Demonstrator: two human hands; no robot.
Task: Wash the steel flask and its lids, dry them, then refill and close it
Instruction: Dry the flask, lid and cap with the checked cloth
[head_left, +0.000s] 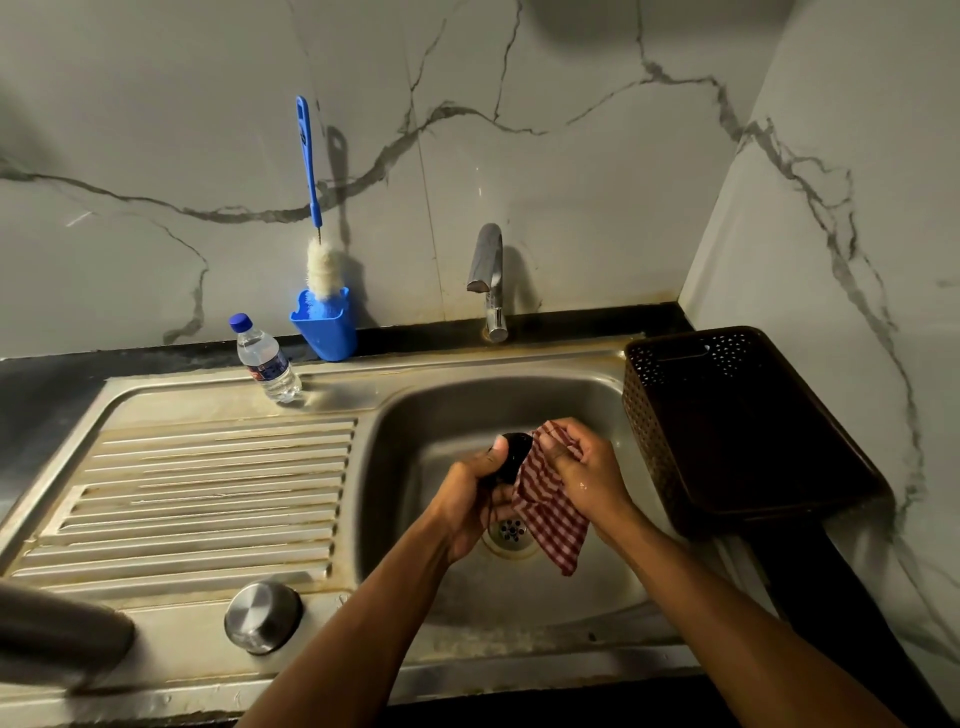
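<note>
at the centre of the frame, over the sink (441, 410), the left hand (475, 499) curls its fingers around a black inner lid (514, 454). the right hand (582, 467) pinches a red checked cloth (550, 514) against it. the steel lid (262, 616) sits at lower left, beside the blurred flask (57, 634) at the left edge.

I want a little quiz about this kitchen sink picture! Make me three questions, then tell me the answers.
1. True or false: water is running from the tap.
2. Which hand holds the checked cloth?
A. left hand
B. right hand
C. neither
3. Fill the gap: the bottle brush stands in a ____ holder.

Key
1. False. No stream shows below the spout.
2. B. The right hand grips the cloth, while the left hand holds a dark lid over the sink.
3. Blue.
</note>
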